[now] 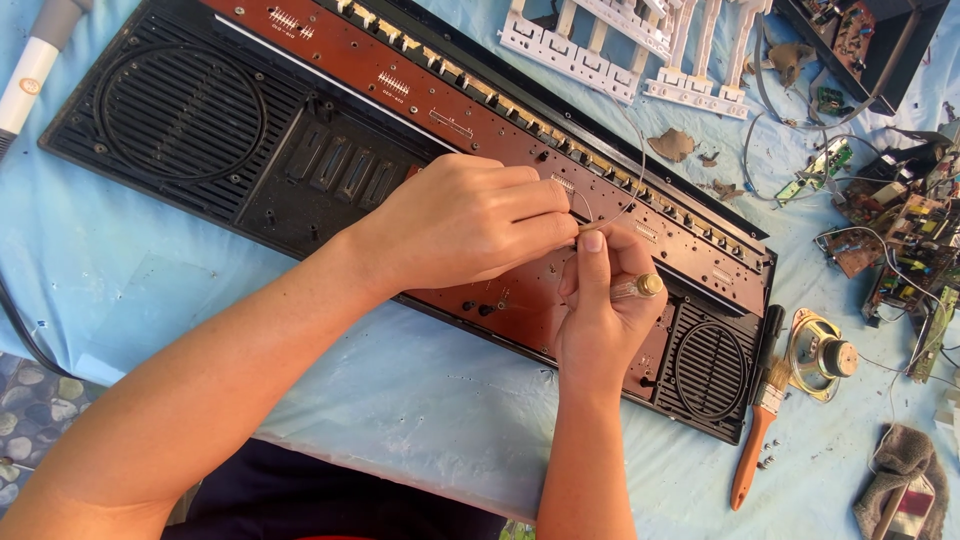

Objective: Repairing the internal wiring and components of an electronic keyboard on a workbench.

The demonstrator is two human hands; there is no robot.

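Keyboard shell (200,130), black plastic, was laid face down and aslant across a pale blue cloth (420,400), with a round speaker grille at each end. Brown circuit board (420,70) was seen running the length of the shell, rows of contacts along its upper edge.

Head view, hands: left hand (465,220) was rested on the middle of the board, fingers curled shut and pinched around a thin pale wire (632,165) that looped up over the board. Right hand (600,305) was placed just beside it, touching the left fingertips, fingers closed around a screwdriver (640,287) with a clear handle and brass-coloured end; its tip was hidden behind the fingers.

Head view, surroundings: paintbrush (757,430) with an orange handle was laid near the right end of the shell, small screws just beside it. Loose speaker (822,355) was set next to the brush. White key strips (620,45) were spread beyond the board's far edge. Small circuit boards (905,240) and wires were heaped at the right. Grey rag (900,465) was left at the lower right corner.
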